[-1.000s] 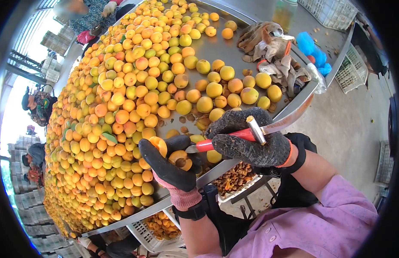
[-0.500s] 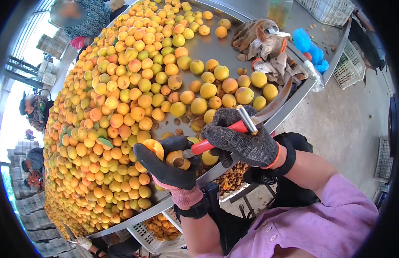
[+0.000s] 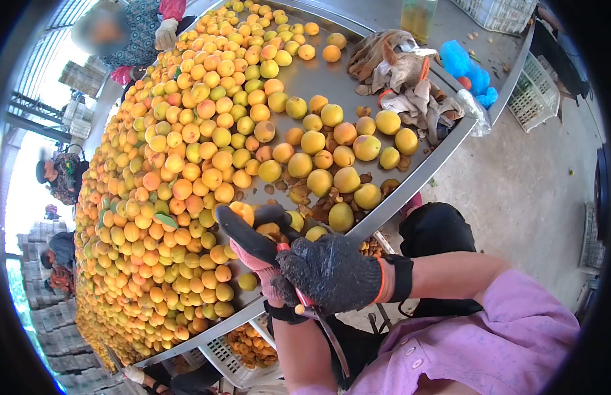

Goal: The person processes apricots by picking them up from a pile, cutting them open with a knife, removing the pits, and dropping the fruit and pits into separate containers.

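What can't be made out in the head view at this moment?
All in the head view:
- knife: handle mostly buried in the right hand.
- split apricot: pit side hidden by the left hand.
- bottle: cut off by the top edge.
- crate: mostly hidden under the table rim.

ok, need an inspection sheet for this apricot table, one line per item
surface: steel table, mostly covered in fruit.
job's things: apricots heaped across the table; split apricot; knife with a red handle, blade pointing down.
clutter: rags and a blue bag at the far end.
grips: left hand closed on the split apricot; right hand closed on the knife, just off the table's rim.
cables: nothing seen.
surroundings: crate of fruit under the table; white crates on the floor; other people at the far side.
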Motion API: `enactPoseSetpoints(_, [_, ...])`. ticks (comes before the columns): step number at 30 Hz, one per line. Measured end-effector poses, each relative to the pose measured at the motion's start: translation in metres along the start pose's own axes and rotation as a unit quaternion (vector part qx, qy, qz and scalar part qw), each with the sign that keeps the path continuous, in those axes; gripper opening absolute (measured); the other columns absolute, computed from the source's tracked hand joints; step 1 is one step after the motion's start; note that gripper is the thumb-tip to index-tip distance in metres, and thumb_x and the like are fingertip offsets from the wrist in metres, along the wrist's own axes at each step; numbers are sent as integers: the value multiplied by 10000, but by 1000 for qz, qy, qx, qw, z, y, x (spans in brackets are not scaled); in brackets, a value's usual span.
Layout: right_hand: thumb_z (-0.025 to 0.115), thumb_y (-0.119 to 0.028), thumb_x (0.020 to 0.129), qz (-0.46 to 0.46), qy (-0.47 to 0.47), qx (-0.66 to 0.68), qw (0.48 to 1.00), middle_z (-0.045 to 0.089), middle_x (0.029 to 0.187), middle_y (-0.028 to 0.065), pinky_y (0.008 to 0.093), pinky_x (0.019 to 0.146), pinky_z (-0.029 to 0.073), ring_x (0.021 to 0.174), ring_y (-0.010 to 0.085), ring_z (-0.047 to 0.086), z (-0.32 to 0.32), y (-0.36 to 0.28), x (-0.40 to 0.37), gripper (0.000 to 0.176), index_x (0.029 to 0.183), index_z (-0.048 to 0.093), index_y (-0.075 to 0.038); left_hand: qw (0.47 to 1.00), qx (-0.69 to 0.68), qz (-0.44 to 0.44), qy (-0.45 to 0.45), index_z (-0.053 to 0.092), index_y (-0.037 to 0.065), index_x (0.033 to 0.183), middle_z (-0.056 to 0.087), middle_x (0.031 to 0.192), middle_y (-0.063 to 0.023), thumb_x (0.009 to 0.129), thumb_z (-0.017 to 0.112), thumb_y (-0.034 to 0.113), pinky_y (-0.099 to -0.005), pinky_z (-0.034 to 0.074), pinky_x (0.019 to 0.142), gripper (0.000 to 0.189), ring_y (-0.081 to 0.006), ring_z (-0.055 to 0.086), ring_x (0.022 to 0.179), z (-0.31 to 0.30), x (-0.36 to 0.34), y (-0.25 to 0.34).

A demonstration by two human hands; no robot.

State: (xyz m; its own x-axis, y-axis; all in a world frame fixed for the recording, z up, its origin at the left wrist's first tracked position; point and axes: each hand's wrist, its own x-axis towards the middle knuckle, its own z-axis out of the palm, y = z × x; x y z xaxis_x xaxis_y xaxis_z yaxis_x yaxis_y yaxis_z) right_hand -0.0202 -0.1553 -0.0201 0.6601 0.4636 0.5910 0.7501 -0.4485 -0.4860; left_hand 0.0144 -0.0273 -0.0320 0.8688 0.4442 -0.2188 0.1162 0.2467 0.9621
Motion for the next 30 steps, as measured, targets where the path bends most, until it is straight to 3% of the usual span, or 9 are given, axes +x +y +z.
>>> enactPoseSetpoints(4, [583,-141,783,78,135,243,957,552,718,81,302,444,451,539,191,567,13,34,9,108,851,567,-59,993,-69,9,91,603,-14,861,605,725,-86,898,344,569,-281,476,592,639,-167,573,655,25,-11,5])
enactPoseSetpoints(5, [625,-162,826,332,70,552,762,578,682,50,249,462,458,570,111,581,-7,32,13,139,842,570,-36,996,-34,-40,77,570,-33,978,610,831,-127,889,390,560,-315,496,610,627,-191,585,720,29,-22,20])
enactPoseSetpoints(6, [650,-195,835,378,82,576,720,587,647,27,224,469,459,577,66,571,-20,34,20,198,837,567,-15,996,-35,-41,76,570,-33,978,610,831,-127,889,390,560,-315,496,610,627,-191,585,720,25,-21,12])
enactPoseSetpoints(8, [669,-192,813,404,3,594,695,609,732,31,241,514,479,622,83,583,-33,34,21,215,863,569,-9,891,275,360,0,512,-34,1053,603,836,-142,875,442,549,-328,506,614,614,-210,586,705,16,-14,-8])
enactPoseSetpoints(10, [666,-174,805,262,10,585,768,605,799,56,270,553,483,670,122,600,-13,37,6,208,885,576,-4,971,138,194,-17,464,-22,1091,594,837,-154,867,475,535,-310,503,595,601,-223,577,665,8,-3,-10])
enactPoseSetpoints(11, [659,-174,784,88,-33,376,922,592,845,107,314,577,477,696,214,611,-14,42,10,248,946,573,-8,999,3,48,2,481,-27,1063,589,825,-152,868,463,544,-309,501,586,604,-223,575,652,9,-1,-3])
enactPoseSetpoints(12, [659,-174,784,89,-35,376,922,592,845,107,314,577,477,696,214,611,-11,40,9,248,946,573,-8,986,-133,-101,19,497,-32,1035,584,813,-150,870,451,553,-308,499,578,610,-223,572,639,9,0,1])
enactPoseSetpoints(15, [698,-152,734,21,-31,101,994,579,791,132,332,535,469,628,297,590,-3,32,4,326,1000,573,-10,984,-143,-99,-35,553,11,986,577,870,-100,899,388,544,-300,490,681,565,-192,566,761,-3,1,-4])
enactPoseSetpoints(30, [626,-225,760,-60,-25,71,995,570,794,135,351,493,453,639,278,591,16,32,-8,392,1076,543,-8,989,-128,-76,13,546,40,962,586,770,-42,838,491,593,-278,480,568,569,-153,568,649,-2,-3,-12])
